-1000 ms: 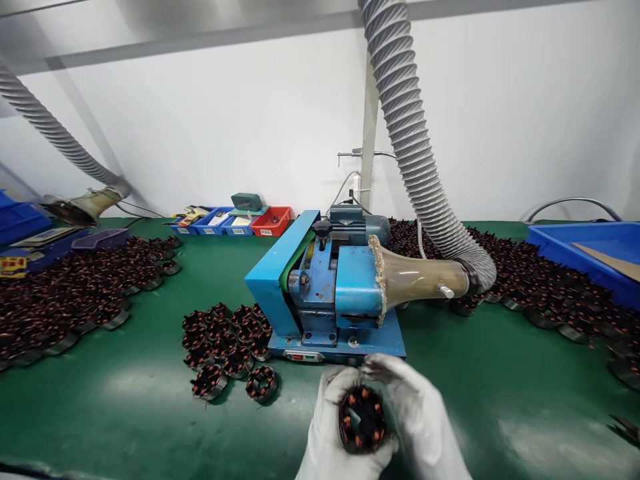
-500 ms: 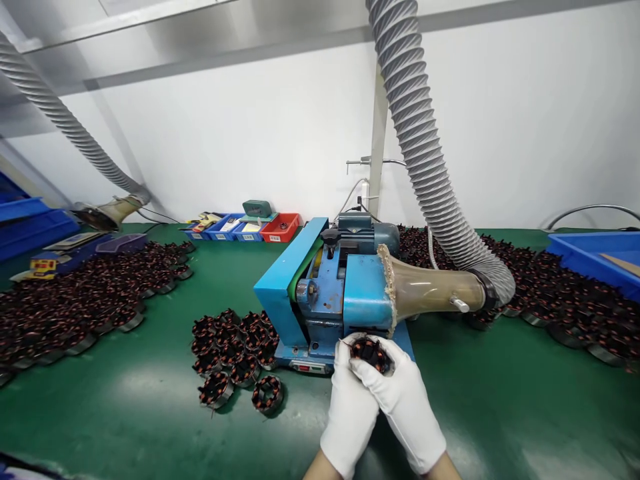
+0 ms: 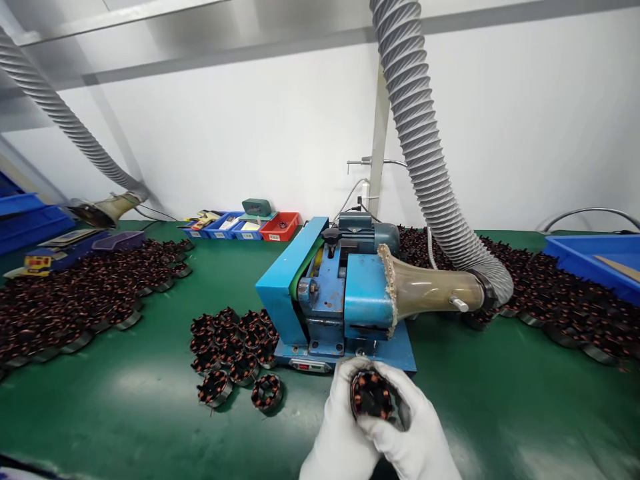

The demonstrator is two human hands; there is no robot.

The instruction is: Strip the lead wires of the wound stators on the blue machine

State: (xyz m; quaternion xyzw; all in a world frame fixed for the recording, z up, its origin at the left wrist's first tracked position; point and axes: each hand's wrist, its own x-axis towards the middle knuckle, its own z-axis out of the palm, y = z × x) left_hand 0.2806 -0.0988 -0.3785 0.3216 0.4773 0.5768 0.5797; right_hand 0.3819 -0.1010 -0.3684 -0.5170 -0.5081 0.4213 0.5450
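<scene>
A motor stator (image 3: pixel 356 395), a dark ring with copper windings, is held between my two white-gloved hands, its open face tilted up toward me. My left hand (image 3: pixel 340 427) wraps round its left side. From the right, my right hand (image 3: pixel 415 427) grips it, with the thumb across its lower front edge. Just beyond the hands stands a blue belt grinding machine (image 3: pixel 325 300), with a funnel-shaped hood (image 3: pixel 430 290) fixed to its right side. The stator is apart from the machine.
Several stators (image 3: pixel 235 350) stand together left of the machine. Larger masses of stators lie at the far left (image 3: pixel 100 293) and right (image 3: pixel 550 300). A ribbed grey hose (image 3: pixel 415 120) runs down to the hood. Small blue bins and a red bin (image 3: pixel 280 227) line the wall on the green table (image 3: pixel 150 413).
Both hands have drawn the stator back toward me, away from the machine's front. Its open face is now turned more toward me. The stators on the table have not moved.
</scene>
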